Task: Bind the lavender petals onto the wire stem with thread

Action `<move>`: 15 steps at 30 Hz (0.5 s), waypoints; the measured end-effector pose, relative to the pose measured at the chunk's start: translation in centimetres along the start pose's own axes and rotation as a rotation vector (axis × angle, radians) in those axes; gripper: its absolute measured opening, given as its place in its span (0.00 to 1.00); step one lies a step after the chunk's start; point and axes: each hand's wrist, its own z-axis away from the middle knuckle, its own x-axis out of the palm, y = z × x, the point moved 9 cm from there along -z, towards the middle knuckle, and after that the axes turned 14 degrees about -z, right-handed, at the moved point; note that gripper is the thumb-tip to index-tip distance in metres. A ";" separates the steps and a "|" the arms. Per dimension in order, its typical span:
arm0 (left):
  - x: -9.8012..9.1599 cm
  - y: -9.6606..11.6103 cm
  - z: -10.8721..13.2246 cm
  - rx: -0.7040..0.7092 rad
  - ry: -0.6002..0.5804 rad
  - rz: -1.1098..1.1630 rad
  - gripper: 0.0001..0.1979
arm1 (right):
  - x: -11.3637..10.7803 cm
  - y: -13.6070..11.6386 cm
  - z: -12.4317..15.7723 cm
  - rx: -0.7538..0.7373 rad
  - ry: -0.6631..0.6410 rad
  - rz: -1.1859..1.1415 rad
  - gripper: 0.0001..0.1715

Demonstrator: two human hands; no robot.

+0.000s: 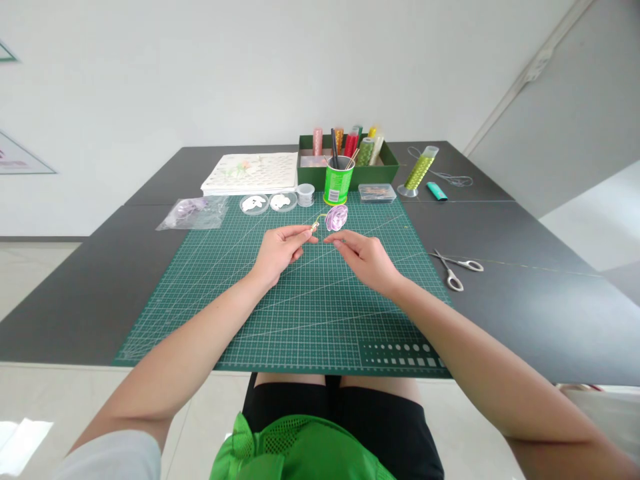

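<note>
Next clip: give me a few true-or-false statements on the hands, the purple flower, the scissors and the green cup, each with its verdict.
1. The left hand pinches the wire stem of the purple flower. True.
2. The scissors lie on the green cutting mat. False: they lie on the dark table, right of the mat.
3. The green cup holds upright sticks. True.
4. The right hand holds the scissors. False: its fingertips are near the flower, apart from the scissors.
5. The teal lighter sits inside the green box. False: it lies on the table beside the wire spool.
</note>
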 end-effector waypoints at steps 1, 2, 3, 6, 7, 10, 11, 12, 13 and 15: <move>0.0 0.0 0.0 0.002 0.001 -0.001 0.17 | -0.1 0.0 -0.1 0.015 -0.002 -0.027 0.16; 0.0 0.0 0.0 0.004 0.001 -0.001 0.17 | -0.2 0.0 -0.1 0.031 -0.012 -0.065 0.15; 0.0 0.0 -0.1 0.007 0.002 -0.003 0.17 | -0.2 -0.1 -0.1 0.049 -0.026 -0.110 0.15; -0.3 -0.1 -0.3 0.005 0.017 -0.011 0.16 | -0.4 -0.6 0.0 0.085 -0.052 -0.265 0.13; -0.5 -0.2 -0.4 -0.001 0.026 -0.018 0.16 | -0.5 -0.8 0.0 0.088 -0.054 -0.325 0.13; -0.9 -0.5 -0.7 -0.028 0.051 -0.048 0.15 | -0.6 -1.4 0.3 0.094 -0.082 -0.528 0.14; -1.0 -0.6 -0.7 -0.036 0.046 -0.065 0.14 | -0.6 -1.6 0.4 0.097 -0.096 -0.593 0.14; -0.9 -0.7 -0.8 -0.040 0.033 -0.088 0.14 | -0.6 -1.8 0.4 0.102 -0.104 -0.650 0.14; -0.7 -0.6 -0.8 -0.038 0.010 -0.118 0.13 | -0.7 -2.0 0.4 0.105 -0.107 -0.698 0.14; -0.1 -0.5 -0.7 -0.022 -0.055 -0.204 0.13 | -0.9 -2.1 0.4 0.113 -0.095 -0.762 0.14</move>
